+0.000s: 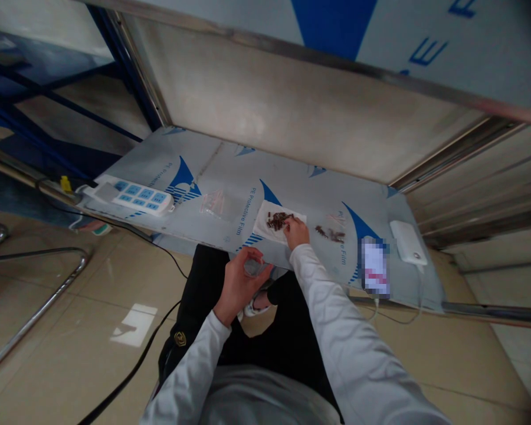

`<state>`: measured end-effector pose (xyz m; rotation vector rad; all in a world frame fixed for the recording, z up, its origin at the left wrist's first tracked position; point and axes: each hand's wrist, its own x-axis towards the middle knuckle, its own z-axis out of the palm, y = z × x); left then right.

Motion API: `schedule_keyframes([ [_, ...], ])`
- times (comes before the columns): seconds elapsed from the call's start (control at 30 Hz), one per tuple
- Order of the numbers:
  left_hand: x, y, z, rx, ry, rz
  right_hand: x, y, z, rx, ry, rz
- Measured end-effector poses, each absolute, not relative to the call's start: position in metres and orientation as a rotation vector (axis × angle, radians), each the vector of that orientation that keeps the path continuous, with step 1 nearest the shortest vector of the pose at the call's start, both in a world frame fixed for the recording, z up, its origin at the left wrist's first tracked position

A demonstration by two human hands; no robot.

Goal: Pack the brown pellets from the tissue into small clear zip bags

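Observation:
My right hand [296, 232] is over a white paper sheet [268, 231], its fingers pinched together at a pile of small dark brown pieces [276, 221]. The pieces are too small to name, and whatever is between the fingertips is hidden. Below the table's front edge, my left hand [239, 283] curls its thumb and fingers around a see-through item [252, 268] that looks like a small clear plastic bag. Right of the paper lies a clear bag [335, 223] with more brown pieces [336, 236] at it. To the left is another clear zip bag [213, 203], lying flat.
A white power strip [144, 197] lies on the film-covered table [230, 171] at the left. At the right are a phone [375, 268] and a white box-like device [407, 242] with cables. An upper shelf [248, 26] overhangs the table. A metal chair frame [48, 307] stands left.

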<state>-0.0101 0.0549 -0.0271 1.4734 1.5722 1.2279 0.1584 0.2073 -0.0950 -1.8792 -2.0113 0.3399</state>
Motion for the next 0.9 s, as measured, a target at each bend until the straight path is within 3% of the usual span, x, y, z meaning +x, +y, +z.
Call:
schedule_keyframes([
  [0.27,-0.010,0.056,-0.029,1.462,1.557,1.233,0.158,0.189,-0.070,-1.712,-1.861,0.459],
  [0.5,-0.008,0.057,-0.025,1.481,1.489,1.264,0.123,0.094,0.006,-1.108,-1.625,0.935],
  [0.73,-0.006,0.054,-0.030,1.482,1.460,1.249,0.108,0.069,0.018,-1.083,-1.957,0.726],
  [0.9,-0.010,0.056,-0.030,1.467,1.523,1.243,0.127,0.103,-0.008,-1.248,-1.822,0.719],
])
